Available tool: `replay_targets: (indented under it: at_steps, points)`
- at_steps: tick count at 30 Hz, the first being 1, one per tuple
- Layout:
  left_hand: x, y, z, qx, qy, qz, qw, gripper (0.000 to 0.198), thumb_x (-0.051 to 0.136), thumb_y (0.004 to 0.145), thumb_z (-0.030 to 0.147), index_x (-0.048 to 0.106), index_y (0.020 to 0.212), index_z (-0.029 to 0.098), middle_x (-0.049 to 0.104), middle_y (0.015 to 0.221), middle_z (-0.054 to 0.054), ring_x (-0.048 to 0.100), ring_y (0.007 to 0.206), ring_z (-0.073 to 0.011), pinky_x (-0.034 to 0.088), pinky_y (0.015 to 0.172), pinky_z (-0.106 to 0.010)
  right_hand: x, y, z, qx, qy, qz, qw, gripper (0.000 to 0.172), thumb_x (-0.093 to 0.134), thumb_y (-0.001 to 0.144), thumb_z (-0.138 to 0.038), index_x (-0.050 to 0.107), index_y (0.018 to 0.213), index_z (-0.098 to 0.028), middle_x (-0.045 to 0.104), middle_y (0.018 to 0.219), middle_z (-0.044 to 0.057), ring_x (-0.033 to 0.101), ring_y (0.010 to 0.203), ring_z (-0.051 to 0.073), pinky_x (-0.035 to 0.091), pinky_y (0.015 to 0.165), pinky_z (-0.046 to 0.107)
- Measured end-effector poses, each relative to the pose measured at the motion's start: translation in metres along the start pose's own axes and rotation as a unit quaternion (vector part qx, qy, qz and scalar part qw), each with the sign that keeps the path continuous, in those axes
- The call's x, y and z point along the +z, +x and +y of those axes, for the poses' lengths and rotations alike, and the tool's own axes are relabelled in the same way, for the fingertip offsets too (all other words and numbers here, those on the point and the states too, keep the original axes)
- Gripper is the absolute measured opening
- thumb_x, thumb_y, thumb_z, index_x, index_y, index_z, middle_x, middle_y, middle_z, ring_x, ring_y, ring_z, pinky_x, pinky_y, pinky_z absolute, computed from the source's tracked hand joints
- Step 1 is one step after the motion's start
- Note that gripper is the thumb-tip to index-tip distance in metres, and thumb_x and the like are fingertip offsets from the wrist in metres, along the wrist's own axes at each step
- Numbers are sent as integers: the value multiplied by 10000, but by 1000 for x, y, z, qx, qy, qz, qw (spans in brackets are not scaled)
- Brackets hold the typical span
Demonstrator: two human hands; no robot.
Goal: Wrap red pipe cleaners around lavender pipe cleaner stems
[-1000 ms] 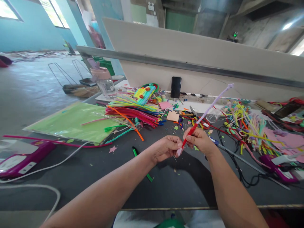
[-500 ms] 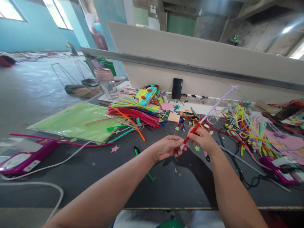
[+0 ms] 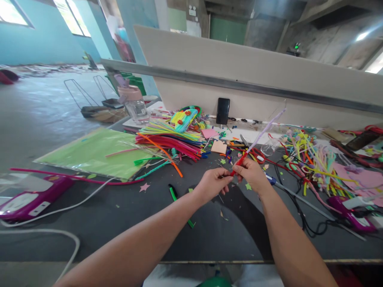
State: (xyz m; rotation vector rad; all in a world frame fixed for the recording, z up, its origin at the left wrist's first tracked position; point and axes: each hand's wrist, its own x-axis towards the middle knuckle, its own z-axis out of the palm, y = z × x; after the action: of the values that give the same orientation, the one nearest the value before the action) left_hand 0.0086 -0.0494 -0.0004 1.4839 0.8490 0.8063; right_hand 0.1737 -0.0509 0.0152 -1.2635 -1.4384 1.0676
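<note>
A thin stick (image 3: 265,130) wrapped in fuzzy pipe cleaner, lavender above and red below, slants up to the right over the table. My right hand (image 3: 251,174) is closed around its red part. At the lower red end, my left hand (image 3: 214,183) pinches with thumb and forefinger, and those fingers hide the tip. A fine wire sticks out from the lavender top. Beneath my hands lie a green star (image 3: 248,186) and small scraps. A green pipe cleaner piece (image 3: 172,194) is on the table left of my hands.
A bundle of coloured pipe cleaners (image 3: 179,143) lies left of centre by a green sheet (image 3: 86,155). More pipe cleaners (image 3: 314,159) are heaped at right near black cables. A phone (image 3: 223,111) leans on the back board. Purple glue-gun-like devices (image 3: 38,199) sit at both sides.
The stick's top has moved left and slightly up. My right hand has shifted left and down along with it. The pale lower tip is now covered by my left fingers.
</note>
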Motion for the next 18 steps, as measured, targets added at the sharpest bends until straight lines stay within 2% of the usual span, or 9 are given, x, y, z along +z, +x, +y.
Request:
replay_targets:
  at_steps: [6,11,15,18]
  points:
    - [0,-1,-2,24,26,-5,999,236,551,775,370,562,687,152,574,498,18,538,428,-100,440,444,-199,-2,-1,-1,7,-36,0,999,230,614,744,-384,539,701,-172,517,465,-44,470,383,108,396,409,240]
    - [-2,-1,-1,-7,-13,-12,1000,247,573,758,365,549,655,142,553,467,21,512,402,-90,437,437,-203,-2,-1,2,-11,-24,-18,999,220,600,760,-381,546,761,-168,550,537,-32,492,419,111,402,424,240]
    - [-7,0,0,-29,-63,-55,996,265,614,738,367,579,640,124,519,429,24,471,378,-68,387,411,-174,-4,-4,0,-24,1,-66,998,202,598,767,-360,546,752,-166,516,525,-41,461,425,93,377,425,221]
    - [-9,-1,1,-38,-113,-99,988,253,646,720,340,608,641,103,559,496,5,452,376,-47,350,395,-164,-7,-7,-3,-35,31,-112,993,199,609,767,-350,560,746,-159,512,527,-37,447,435,82,343,420,203]
